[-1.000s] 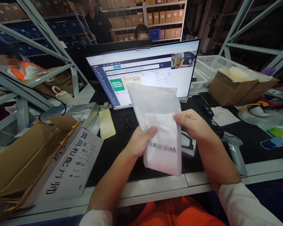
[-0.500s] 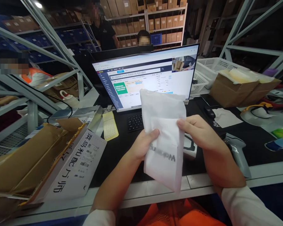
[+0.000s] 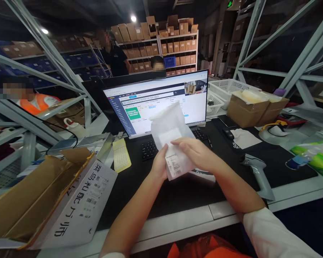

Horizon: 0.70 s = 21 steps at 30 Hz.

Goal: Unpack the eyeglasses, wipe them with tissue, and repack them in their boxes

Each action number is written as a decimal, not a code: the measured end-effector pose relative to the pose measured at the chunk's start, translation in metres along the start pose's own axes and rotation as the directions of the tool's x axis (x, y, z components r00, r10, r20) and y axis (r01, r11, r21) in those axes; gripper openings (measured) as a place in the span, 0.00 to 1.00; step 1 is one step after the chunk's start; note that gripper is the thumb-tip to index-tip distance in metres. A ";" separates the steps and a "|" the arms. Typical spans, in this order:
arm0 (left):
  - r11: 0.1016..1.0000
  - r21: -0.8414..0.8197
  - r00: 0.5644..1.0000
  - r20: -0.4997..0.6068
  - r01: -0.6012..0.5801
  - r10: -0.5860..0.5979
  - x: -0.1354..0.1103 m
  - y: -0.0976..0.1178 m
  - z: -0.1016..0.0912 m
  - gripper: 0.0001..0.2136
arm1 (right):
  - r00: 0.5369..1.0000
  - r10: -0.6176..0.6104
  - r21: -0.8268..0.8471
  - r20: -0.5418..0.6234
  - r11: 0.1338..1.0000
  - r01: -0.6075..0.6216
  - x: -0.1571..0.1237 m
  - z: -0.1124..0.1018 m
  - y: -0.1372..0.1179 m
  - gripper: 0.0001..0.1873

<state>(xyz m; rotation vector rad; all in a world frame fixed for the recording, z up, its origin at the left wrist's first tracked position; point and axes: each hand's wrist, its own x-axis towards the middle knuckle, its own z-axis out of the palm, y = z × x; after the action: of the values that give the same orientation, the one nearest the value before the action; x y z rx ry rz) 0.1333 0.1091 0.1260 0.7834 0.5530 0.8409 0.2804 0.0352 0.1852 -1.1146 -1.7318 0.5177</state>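
Note:
A white, semi-translucent pouch is held up in front of the monitor, tilted. A printed label with a barcode shows on its lower part. My left hand grips the lower left edge, thumb on the front. My right hand is on the pouch's right side, its fingers laid across the front; its thumb is hard to make out. Beneath the pouch, partly hidden, a white object with dark lettering lies on the black mat. The keyboard is partly covered by the pouch.
At left stands an open cardboard box, beside a yellow paper pad. The monitor is behind. On the right are a barcode scanner, a mouse, a plastic bottle and a cardboard box. Co-workers are beyond the desk.
The pouch has turned, so a barcode label now faces me instead of large lettering. My right hand has moved left and down across its front. The camera view has tilted up.

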 end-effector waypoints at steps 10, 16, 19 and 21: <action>0.978 -0.192 0.994 0.084 0.085 -0.070 -0.011 0.021 0.005 0.28 | 0.936 0.135 -0.137 -0.324 0.973 -0.188 -0.010 -0.065 0.014 0.27; 0.990 -0.136 0.999 -0.006 -0.044 0.043 -0.010 0.011 0.000 0.26 | 0.954 0.208 -0.205 -0.215 0.946 -0.252 -0.019 -0.081 0.014 0.24; 0.997 -0.018 0.980 -0.183 -0.076 0.071 -0.008 0.020 -0.006 0.23 | 0.931 0.190 -0.250 -0.312 0.929 -0.274 -0.017 -0.100 0.033 0.25; 0.993 0.089 0.956 -0.274 -0.080 0.102 -0.008 0.034 -0.016 0.20 | 0.888 0.188 -0.300 -0.419 0.895 -0.331 -0.007 -0.120 0.059 0.26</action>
<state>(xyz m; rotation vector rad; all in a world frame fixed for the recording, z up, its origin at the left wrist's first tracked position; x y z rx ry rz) 0.1024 0.1231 0.1445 0.7702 0.8074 1.0282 0.4138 0.0408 0.1900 -1.6166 -1.3664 0.1196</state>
